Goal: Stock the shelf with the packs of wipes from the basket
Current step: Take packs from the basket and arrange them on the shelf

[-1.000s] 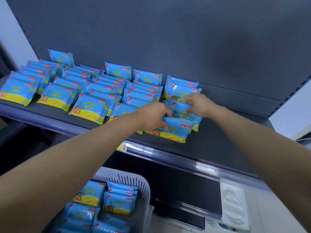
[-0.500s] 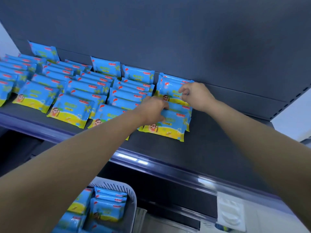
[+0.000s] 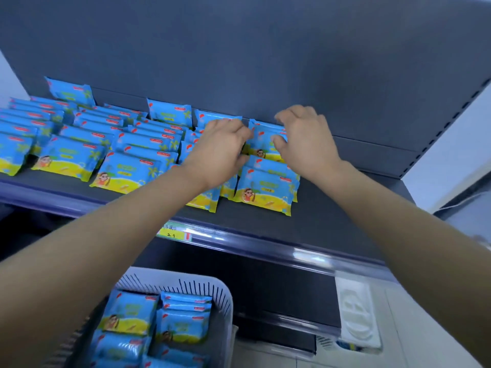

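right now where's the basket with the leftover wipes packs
Head view, bottom, left of centre: the basket sits below the shelf front edge, under the yellow price tag, with wipes packs in it.

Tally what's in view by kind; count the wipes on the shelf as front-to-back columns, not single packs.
Columns of wipes packs on the shelf: 5
Basket holding more packs: 1
Hands: 2, left hand and right hand
Price label: 1
Total: 9
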